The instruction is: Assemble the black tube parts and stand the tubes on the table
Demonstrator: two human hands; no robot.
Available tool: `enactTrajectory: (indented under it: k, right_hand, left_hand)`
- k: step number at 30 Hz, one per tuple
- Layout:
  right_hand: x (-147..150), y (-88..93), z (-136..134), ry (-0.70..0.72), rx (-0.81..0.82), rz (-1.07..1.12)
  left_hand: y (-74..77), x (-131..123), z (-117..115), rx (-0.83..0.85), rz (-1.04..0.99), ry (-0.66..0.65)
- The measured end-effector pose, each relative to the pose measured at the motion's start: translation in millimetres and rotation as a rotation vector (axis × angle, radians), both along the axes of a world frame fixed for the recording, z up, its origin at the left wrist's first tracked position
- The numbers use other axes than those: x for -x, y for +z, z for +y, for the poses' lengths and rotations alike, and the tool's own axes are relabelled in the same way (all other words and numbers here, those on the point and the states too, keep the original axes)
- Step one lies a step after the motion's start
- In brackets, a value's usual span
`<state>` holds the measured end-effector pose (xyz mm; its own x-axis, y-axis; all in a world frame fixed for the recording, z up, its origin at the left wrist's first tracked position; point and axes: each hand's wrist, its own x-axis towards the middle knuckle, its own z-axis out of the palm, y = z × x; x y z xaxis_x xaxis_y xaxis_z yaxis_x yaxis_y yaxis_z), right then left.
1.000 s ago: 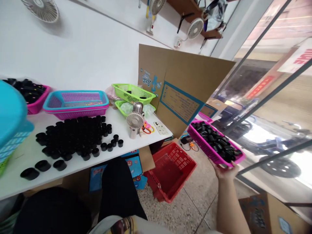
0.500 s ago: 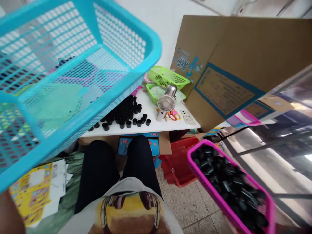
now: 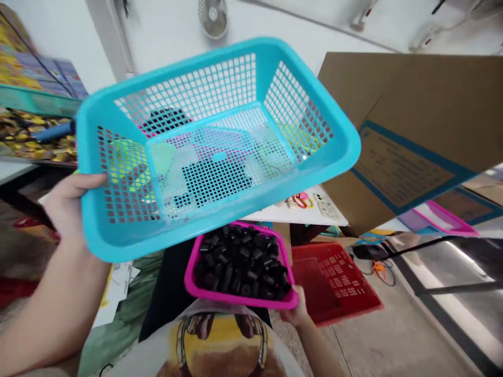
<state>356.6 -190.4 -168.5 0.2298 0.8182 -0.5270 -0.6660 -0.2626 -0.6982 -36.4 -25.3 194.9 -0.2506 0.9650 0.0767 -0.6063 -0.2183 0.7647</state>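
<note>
My left hand [image 3: 73, 201] grips the left end of a blue plastic basket [image 3: 236, 209], thumb over its rim. The basket is tilted toward me and has nothing inside; the table shows through its mesh. Below it, over my lap, a pink basket [image 3: 239, 301] is full of short black cylindrical caps [image 3: 243, 259]. My right hand [image 3: 294, 306] is closed on the pink basket's right front corner, its fingers partly hidden underneath. More black caps on the white table [image 3: 259, 213] are seen only through the blue mesh.
A large cardboard box [image 3: 396, 131] stands at the right of the table. On the floor lies a red crate [image 3: 334, 283]. Colourful rings [image 3: 301, 200] lie on the table near the box. At far left is a tray of small yellow pieces [image 3: 58, 146]. A small fan [image 3: 213, 18] is at the back.
The blue basket has moved right and away from me, now wholly in view with my left hand. The pink basket of black caps has come from the right to over my lap.
</note>
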Motion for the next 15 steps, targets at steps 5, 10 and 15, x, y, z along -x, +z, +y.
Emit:
enactTrajectory:
  k: [5,10,15]
  right_hand:
    - [30,6.4,52,0.288,-0.055,-0.004]
    - [33,29.8,63,0.511,-0.051,-0.043]
    - [0,73.1,78,0.672,0.005,-0.15]
  left_hand:
    - [-3.4,-2,7,0.077,-0.016,-0.017]
    - [-21.7,3,17,0.135,-0.001,-0.071]
    - [-29.8,5,20,0.233,0.006,-0.112]
